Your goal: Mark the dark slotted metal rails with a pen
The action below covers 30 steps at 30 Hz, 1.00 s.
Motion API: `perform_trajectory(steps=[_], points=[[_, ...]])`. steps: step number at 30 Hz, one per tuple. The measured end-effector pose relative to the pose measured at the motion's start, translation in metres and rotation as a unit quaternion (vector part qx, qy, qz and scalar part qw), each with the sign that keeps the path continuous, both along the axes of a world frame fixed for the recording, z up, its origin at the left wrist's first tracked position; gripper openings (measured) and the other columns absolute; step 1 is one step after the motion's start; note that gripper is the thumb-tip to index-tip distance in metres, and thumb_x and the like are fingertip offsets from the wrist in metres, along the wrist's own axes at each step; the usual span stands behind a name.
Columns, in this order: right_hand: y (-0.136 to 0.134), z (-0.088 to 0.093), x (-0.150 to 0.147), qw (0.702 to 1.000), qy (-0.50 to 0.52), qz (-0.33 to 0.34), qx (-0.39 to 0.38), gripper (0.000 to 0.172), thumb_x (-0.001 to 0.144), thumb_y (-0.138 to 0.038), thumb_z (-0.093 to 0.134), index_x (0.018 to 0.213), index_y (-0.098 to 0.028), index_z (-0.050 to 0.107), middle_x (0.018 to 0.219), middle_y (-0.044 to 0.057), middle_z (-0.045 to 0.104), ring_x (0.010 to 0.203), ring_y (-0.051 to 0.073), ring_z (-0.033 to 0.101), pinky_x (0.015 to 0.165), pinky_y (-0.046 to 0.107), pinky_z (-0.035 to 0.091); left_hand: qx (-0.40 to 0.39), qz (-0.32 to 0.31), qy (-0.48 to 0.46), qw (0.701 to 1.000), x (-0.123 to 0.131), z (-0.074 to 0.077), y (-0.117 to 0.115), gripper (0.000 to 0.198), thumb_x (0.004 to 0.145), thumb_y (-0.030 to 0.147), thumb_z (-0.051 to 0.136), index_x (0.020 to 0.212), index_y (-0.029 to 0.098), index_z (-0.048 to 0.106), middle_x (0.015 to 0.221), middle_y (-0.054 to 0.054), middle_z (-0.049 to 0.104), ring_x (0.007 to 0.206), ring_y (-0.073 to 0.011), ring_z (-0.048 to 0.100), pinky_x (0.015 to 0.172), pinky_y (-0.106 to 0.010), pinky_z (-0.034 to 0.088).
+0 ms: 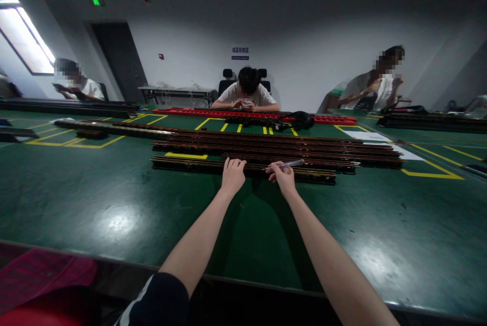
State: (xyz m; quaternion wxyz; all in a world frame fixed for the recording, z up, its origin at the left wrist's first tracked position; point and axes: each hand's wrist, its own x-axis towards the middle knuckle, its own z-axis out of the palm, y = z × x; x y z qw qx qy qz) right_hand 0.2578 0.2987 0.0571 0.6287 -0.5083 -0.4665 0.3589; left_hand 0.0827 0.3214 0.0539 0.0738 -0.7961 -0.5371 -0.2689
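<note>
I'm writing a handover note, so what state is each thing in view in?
Left hand: fingers resting on the nearest long dark strip
Right hand: closed around a slim, clear-handled, pen-shaped tool
Nearest strip: lying flat
Long red slotted rail: lying flat
Black cable-like bundle: coiled
Green wall sign: lit
Dark grey door: looks shut

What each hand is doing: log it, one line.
left hand: at front dark rail; right hand: holding pen-like tool over it; behind: more dark rails, green table
</note>
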Motion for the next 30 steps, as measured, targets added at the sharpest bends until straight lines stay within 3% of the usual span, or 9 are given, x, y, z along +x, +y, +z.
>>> perform_trajectory(steps=[13,23,30], points=[[0.001,-0.003,0.001,0.999,-0.037,0.01,0.001,0.026,0.073,-0.042,0.066,0.074,-0.017,0.06,0.064,0.004,0.069,0.04,0.01,0.056,0.036,0.018,0.039,-0.001,-0.057,0.007,0.998,0.002,0.0,-0.001,0.041,0.09,0.022,0.043,0.127,0.016,0.058,0.126,-0.01,0.064,0.122,-0.0226,0.055,0.116,-0.047,0.03],[0.003,-0.005,-0.001,0.998,-0.051,0.011,0.028,0.035,0.074,-0.052,0.064,0.076,-0.02,0.049,0.061,0.001,0.067,0.037,0.011,0.054,0.037,0.019,0.039,0.001,-0.054,0.012,0.998,0.003,0.001,0.004,0.033,0.088,0.022,0.048,0.117,0.019,0.062,0.116,-0.009,0.067,0.113,-0.0225,0.06,0.111,-0.046,0.037],[-0.001,-0.006,-0.002,0.996,-0.085,0.004,0.038,0.042,0.074,-0.06,0.061,0.077,-0.02,0.051,0.066,0.003,0.068,0.041,0.011,0.057,0.04,0.021,0.043,-0.007,-0.018,-0.019,1.0,0.015,0.006,0.004,0.025,0.083,0.02,0.051,0.104,0.02,0.064,0.104,-0.008,0.069,0.104,-0.0252,0.061,0.104,-0.046,0.042]])
